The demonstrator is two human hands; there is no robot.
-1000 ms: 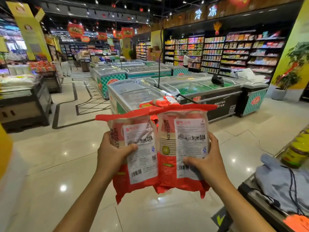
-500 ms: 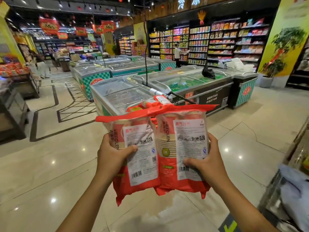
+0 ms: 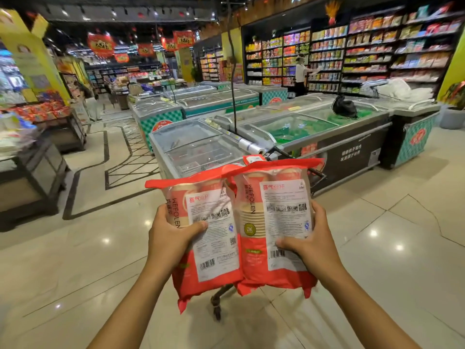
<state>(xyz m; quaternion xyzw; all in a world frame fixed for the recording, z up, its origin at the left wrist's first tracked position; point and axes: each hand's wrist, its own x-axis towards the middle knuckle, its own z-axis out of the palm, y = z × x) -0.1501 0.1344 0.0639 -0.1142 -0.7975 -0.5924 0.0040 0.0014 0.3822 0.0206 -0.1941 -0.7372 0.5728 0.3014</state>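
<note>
Head view records the left grip closed round the left packet of paper cups, thumb across its white label and fingers hidden behind. The right grip holds the right packet likewise, thumb pressed on the label just above the barcode. Both red-and-clear packets stand upright, side by side with edges touching, in mid-air above the tiled floor, in front of a chest freezer, a trolley wheel showing beneath them.

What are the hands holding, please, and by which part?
The left hand holds the left cup pack by its left edge; the right hand holds the right cup pack by its right edge.
</note>
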